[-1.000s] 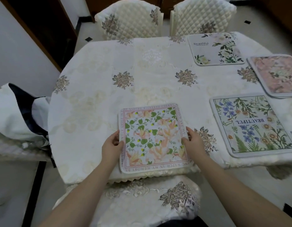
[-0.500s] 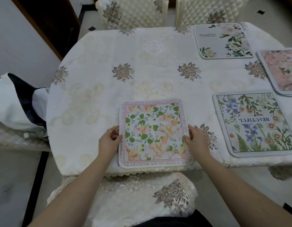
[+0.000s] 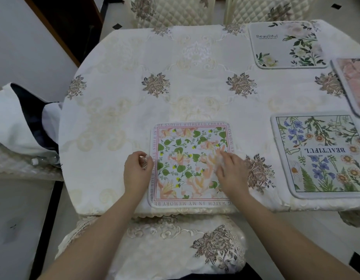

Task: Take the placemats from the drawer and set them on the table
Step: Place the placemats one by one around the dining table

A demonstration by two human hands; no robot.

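A square placemat with green leaves and peach flowers [image 3: 185, 158] lies flat near the front edge of the table [image 3: 195, 87], which wears a cream embroidered cloth. My left hand [image 3: 136, 172] rests at the mat's left edge, fingers curled, holding nothing. My right hand [image 3: 230, 172] lies flat on the mat's right part, blurred from motion, fingers spread. Three more placemats lie to the right: a blue-flower "BEAUTIFUL" mat [image 3: 324, 154], a pink one [image 3: 354, 83] cut off by the frame, and a white "Beautiful" mat [image 3: 286, 45] at the back.
A cloth-covered chair seat [image 3: 175, 245] sits right below the table's front edge. Two quilted chairs [image 3: 175, 11] stand at the far side. A white and dark bundle of fabric [image 3: 23, 122] lies on a seat to the left.
Both hands have let go of the mat's side edges. My right hand slid inward onto the mat's surface; my left hand curled beside the left edge. The camera tilted down and closer.
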